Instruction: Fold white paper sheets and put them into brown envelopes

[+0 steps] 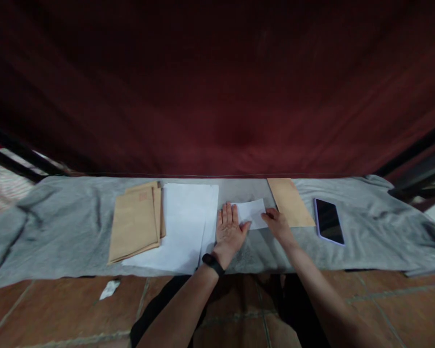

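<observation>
A small white piece of paper (249, 213), perhaps folded, lies on the grey cloth between my hands. My left hand (230, 229) rests flat with its fingers stretched out, its thumb side over the paper's left end. On the left wrist is a black band. My right hand (277, 222) pinches the paper's right edge, fingers closed. Just beyond the right hand lies a brown envelope (292, 202). To the left of my left hand is a stack of white paper sheets (186, 227), partly covered by several brown envelopes (134, 224).
A phone (329, 221) with a purple edge lies at the right on the grey cloth (377, 227). A dark red curtain-like surface (217, 111) rises behind the covered surface. Below is a tiled floor (72, 314) with a white scrap (109, 289) on it.
</observation>
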Demonstrator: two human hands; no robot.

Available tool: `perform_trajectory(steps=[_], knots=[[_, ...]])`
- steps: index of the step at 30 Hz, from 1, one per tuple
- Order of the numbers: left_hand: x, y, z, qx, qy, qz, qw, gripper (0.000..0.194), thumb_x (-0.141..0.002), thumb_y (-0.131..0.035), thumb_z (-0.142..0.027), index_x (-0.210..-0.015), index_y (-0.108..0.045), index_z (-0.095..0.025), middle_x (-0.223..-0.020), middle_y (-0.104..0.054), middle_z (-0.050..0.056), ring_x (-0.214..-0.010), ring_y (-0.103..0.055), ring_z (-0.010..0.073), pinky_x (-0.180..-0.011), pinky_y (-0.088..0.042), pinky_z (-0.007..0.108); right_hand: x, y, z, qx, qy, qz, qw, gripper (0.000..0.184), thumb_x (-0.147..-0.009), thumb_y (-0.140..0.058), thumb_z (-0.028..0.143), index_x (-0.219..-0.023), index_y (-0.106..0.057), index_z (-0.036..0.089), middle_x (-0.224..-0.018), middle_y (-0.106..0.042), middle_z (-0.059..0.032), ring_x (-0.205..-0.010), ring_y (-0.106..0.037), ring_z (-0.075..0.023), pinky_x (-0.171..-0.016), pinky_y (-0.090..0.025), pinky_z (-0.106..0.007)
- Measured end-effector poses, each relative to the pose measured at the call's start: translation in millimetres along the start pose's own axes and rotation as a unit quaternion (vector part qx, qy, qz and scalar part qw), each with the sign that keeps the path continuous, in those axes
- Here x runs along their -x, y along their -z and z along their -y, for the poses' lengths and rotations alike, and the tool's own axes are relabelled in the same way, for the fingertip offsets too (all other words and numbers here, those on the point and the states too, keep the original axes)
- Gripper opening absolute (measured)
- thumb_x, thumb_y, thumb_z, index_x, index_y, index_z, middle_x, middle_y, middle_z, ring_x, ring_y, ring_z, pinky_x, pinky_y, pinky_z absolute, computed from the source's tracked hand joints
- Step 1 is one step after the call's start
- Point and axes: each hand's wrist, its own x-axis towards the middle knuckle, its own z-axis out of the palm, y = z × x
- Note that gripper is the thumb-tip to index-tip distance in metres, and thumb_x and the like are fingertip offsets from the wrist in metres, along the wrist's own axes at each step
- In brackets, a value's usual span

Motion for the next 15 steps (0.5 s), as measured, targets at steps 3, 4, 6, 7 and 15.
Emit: perform_trajectory(steps=[3, 4, 6, 7, 15], knots=[[-2, 14.3, -6, 0.053, -0.046, -0.018, 0.997, 0.068, -0.099, -0.042, -0.045, -0.153, -0.029, -0.006, -0.163, -0.025, 0.021, -0.152, -0.017, 0.0309, -0.124, -0.018, 0.053, -5, 22, 15, -0.046, 0.026, -0.053, 0.997, 0.029, -0.089, -0.049, 0.043, -0.088, -0.063, 0.018, -0.071, -0.063, -0.0009, -0.065, -0.058, -0.0175, -0.060, -0.045, -0.028], [-3, 20.7, -9, 0.086, -0.067, -0.022, 0.994, 0.066, -0.099, -0.041, -0.042, -0.154, -0.028, -0.008, -0.164, -0.023, 0.018, -0.153, -0.015, 0.0291, -0.124, -0.017, 0.052, -5, 31, 21, -0.070, 0.056, -0.108, 0.990, 0.028, -0.090, -0.050, 0.042, -0.092, -0.063, 0.018, -0.075, -0.064, -0.0016, -0.068, -0.058, -0.0175, -0.062, -0.046, -0.028], [-4, 33.9, -17, 0.188, -0.084, -0.013, 0.978, 0.064, -0.100, -0.040, -0.042, -0.156, -0.026, -0.014, -0.165, -0.022, 0.015, -0.153, -0.015, 0.0262, -0.125, -0.017, 0.050, 1, 47, 35, -0.040, 0.123, -0.223, 0.966, 0.022, -0.093, -0.052, 0.038, -0.093, -0.062, 0.019, -0.081, -0.063, -0.0026, -0.072, -0.058, -0.0173, -0.066, -0.046, -0.029], [-4, 39.6, -22, 0.261, -0.076, 0.001, 0.962, 0.065, -0.100, -0.041, -0.044, -0.156, -0.026, -0.016, -0.165, -0.022, 0.013, -0.153, -0.017, 0.0253, -0.124, -0.019, 0.048, 6, 51, 41, 0.014, 0.162, -0.238, 0.958, 0.019, -0.094, -0.054, 0.036, -0.093, -0.063, 0.019, -0.082, -0.062, -0.0026, -0.074, -0.057, -0.0175, -0.069, -0.047, -0.030], [-7, 36.5, -36, 0.709, 0.174, 0.069, 0.680, 0.045, -0.091, -0.052, -0.050, -0.117, -0.066, -0.016, -0.117, -0.072, 0.011, -0.108, -0.068, 0.0217, -0.096, -0.052, 0.036, 52, 7, 60, 0.145, 0.305, 0.043, 0.940, 0.026, -0.098, -0.045, 0.027, -0.109, -0.067, 0.020, -0.102, -0.067, -0.0096, -0.095, -0.063, -0.0242, -0.087, -0.052, -0.039]])
